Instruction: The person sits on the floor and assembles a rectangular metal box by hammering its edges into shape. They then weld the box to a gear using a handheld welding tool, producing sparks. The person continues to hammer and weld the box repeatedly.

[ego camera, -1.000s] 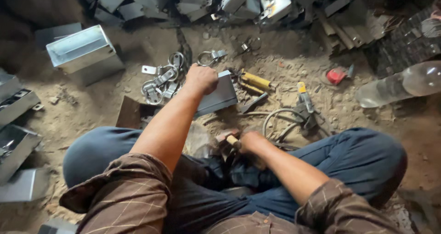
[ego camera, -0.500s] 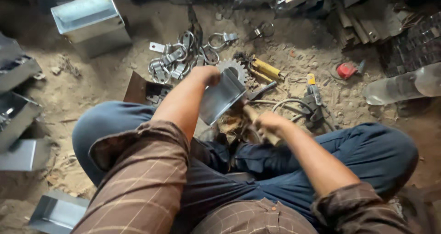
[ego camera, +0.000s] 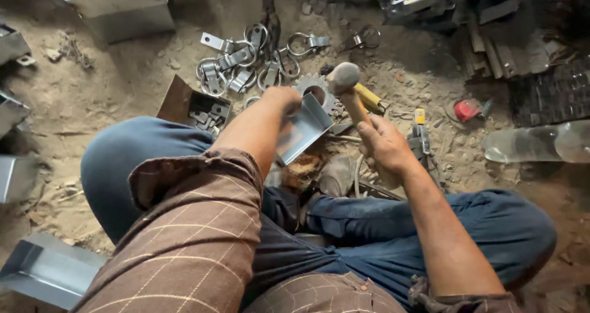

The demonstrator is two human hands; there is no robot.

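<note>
I sit cross-legged on a sandy floor. My left hand point(ego camera: 284, 101) grips the top edge of a bent sheet-metal piece point(ego camera: 304, 128), which stands tilted in front of my knees. My right hand point(ego camera: 384, 147) is closed around the wooden handle of a hammer point(ego camera: 345, 82), whose rounded metal head is raised just above and to the right of the sheet. A toothed metal gear point(ego camera: 316, 88) lies on the ground behind the sheet.
A pile of metal clamps and rings point(ego camera: 246, 61) lies beyond my left hand, next to a small rusty tray of parts point(ego camera: 193, 107). Folded metal boxes point(ego camera: 117, 5) lie at the left and back. At the right lie a clear plastic bottle point(ego camera: 541, 142) and a red object point(ego camera: 468, 109).
The right hand has lifted the hammer up from near my lap to above the sheet. The left hand has tilted the sheet piece closer. My view has moved in.
</note>
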